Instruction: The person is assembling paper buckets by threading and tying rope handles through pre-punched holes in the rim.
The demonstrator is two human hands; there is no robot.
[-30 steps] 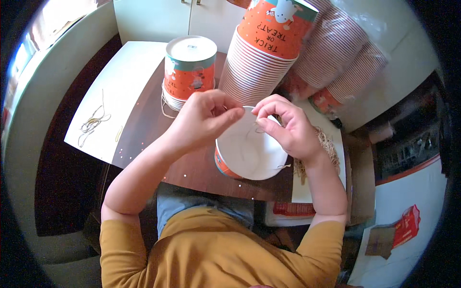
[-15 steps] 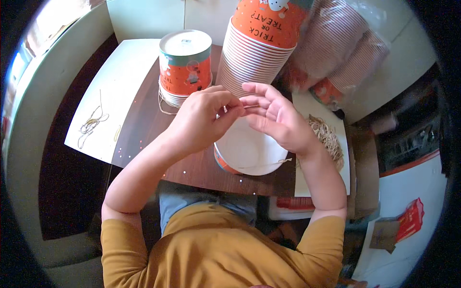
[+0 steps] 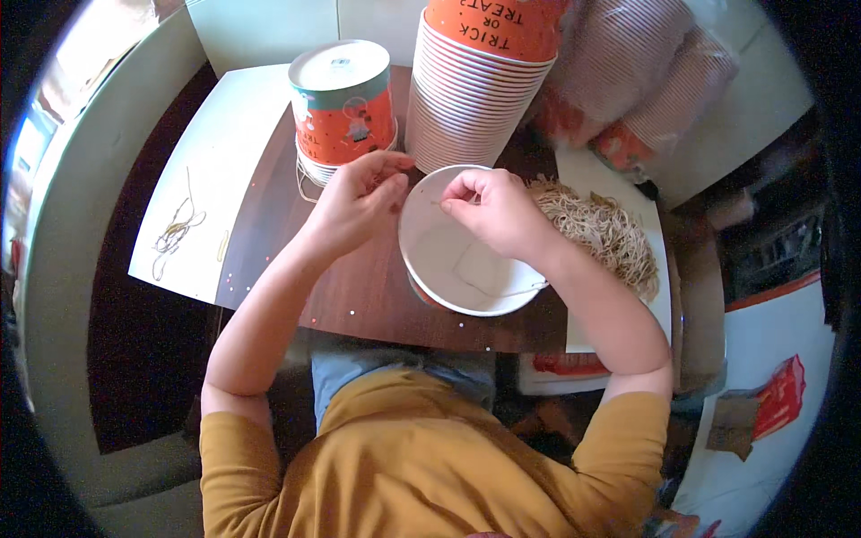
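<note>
An open paper bucket (image 3: 423, 235), white inside, stands on the table in front of me. Thumb and fingertips of my right hand (image 3: 498, 211) pinch the end of a thin string over its mouth. From there the string (image 3: 502, 294) droops inside and crosses the rim at the right. My left hand (image 3: 359, 202) hovers by the bucket's left rim, fingers loosely bent and apart from the thumb, with nothing visible in them. Behind it an upside-down orange and green bucket (image 3: 345, 117) stands with cord around its lower part.
A tall stack of nested paper buckets (image 3: 475, 90) rises behind the open one. Plastic-wrapped bucket stacks (image 3: 619, 72) lean at the back right. A heap of beige string (image 3: 605, 238) lies on white board at the right. Loose cord (image 3: 178, 229) lies on the left board (image 3: 238, 117).
My hands have come apart: the left drew back leftward, while the right turned over and moved down over the bucket, pinching the string. The bucket's inside shows more now.
</note>
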